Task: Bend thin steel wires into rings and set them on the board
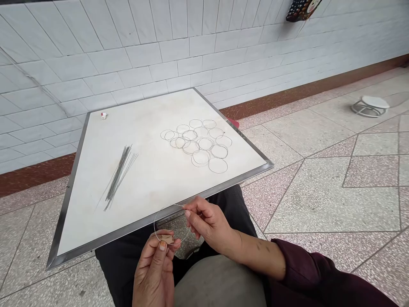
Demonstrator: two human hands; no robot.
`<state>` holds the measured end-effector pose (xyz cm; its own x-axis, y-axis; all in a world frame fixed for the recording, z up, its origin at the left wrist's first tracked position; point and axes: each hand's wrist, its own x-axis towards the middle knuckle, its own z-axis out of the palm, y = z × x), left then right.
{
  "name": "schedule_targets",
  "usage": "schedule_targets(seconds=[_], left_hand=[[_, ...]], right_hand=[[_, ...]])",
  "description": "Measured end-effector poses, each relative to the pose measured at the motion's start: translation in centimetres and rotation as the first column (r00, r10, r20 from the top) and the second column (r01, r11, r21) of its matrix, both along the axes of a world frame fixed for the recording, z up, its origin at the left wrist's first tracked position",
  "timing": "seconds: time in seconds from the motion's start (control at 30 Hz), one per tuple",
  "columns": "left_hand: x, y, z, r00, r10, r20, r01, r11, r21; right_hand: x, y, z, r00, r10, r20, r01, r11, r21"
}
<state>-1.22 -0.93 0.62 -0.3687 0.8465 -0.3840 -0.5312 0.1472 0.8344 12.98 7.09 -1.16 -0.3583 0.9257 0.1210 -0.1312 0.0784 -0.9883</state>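
Over my lap, just in front of the table edge, a thin wire is bent into a near-circle. My left hand pinches its lower part together with a small tan block-like piece, the thumb pressing on top. My right hand is closed on the wire's upper right part between thumb and index finger. What joins the wire to the tan piece is too small to make out. Several wire rings lie overlapping on the right half of the table, and a bundle of straight wires lies on the left.
A white square table with a metal-edged rim stands against the tiled wall. A small white and red object sits near its far left corner. On the floor at the right is a round stool; a dark patterned bag hangs above.
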Motion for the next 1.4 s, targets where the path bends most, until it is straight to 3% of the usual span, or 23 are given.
schedule_targets(seconds=[0.1, 0.2, 0.33, 0.47, 0.87, 1.07, 1.4], left_hand=[[0.0, 0.1, 0.1, 0.999, 0.011, 0.032, -0.011, 1.0, 0.0], [0.2, 0.2, 0.5, 0.995, 0.036, 0.095, -0.037, 0.999, 0.006], [0.6, 0.3, 1.0, 0.985, 0.06, 0.163, -0.063, 0.998, 0.012], [0.8, 0.3, 1.3, 0.982, 0.045, 0.185, -0.053, 0.998, 0.038], [0.4, 0.4, 0.6, 0.986, 0.037, 0.161, -0.041, 0.999, 0.023], [0.3, 0.5, 0.2, 0.989, 0.041, 0.145, -0.045, 0.999, 0.029], [0.4, 0.9, 0.2, 0.995, 0.022, 0.096, -0.029, 0.997, 0.071]], right_hand=[[0.1, 0.1, 0.3, 0.999, 0.024, -0.041, -0.025, 0.999, -0.029], [0.3, 0.3, 0.4, 0.98, 0.149, -0.133, -0.161, 0.984, -0.08], [0.0, 0.2, 0.0, 0.897, 0.301, -0.323, -0.376, 0.905, -0.198], [-0.9, -0.3, -0.2, 0.84, 0.353, -0.412, -0.471, 0.852, -0.229], [-1.4, -0.3, 0.4, 0.913, 0.243, -0.329, -0.311, 0.935, -0.171], [-1.3, -0.1, 0.3, 0.887, 0.314, -0.338, -0.374, 0.918, -0.128], [-1.4, 0.2, 0.0, 0.873, 0.297, -0.387, -0.383, 0.909, -0.166]])
